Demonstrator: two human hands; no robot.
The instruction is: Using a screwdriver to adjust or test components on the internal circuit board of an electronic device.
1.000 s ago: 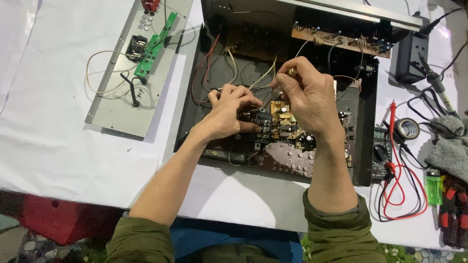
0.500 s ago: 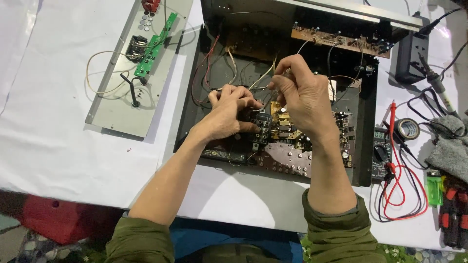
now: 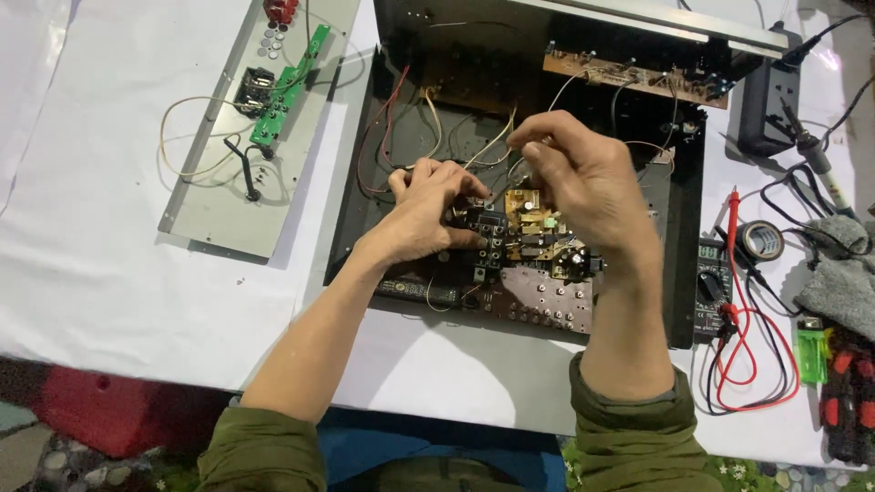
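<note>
- At centre of the desk (image 3: pixel 109 273), covered in white sheet: open black chassis (image 3: pixel 679 273), lid off, boards and loose wires exposed.
- Left hand (image 3: pixel 428 214): fingers curled down onto the dark parts at the left edge of the board (image 3: pixel 538 241), inside the chassis. Grip closed on those parts; exactly which one it pinches cannot be told.
- Right hand (image 3: pixel 583 187): raised just above the board, right of the left hand. Thumb and forefinger pinched together at the far-left tip, on a pale wire (image 3: pixel 492 146) that runs from the far chassis floor toward the fingertips. Grip closed on the wire.
- Board lies near-centre in the chassis; yellow-tan section between the two hands, brown section with rows of solder points at the near edge.
- Second brown strip board (image 3: pixel 638 77) stands along the far right wall of the chassis.
- Left of the chassis, well apart: grey panel (image 3: pixel 214 205) lying flat, with a small green board (image 3: pixel 287 87) on it and a loop of pale cable.
- Right of the chassis: meter (image 3: pixel 711 287) with red and black leads (image 3: pixel 734 237), tape roll (image 3: pixel 761 241), grey cloth (image 3: pixel 843 282), green lighter (image 3: pixel 809 353).
- Far right: black adapter (image 3: pixel 766 105), soldering iron (image 3: pixel 807 146) beside it.
- Both forearms bare, olive sleeves pushed up.
</note>
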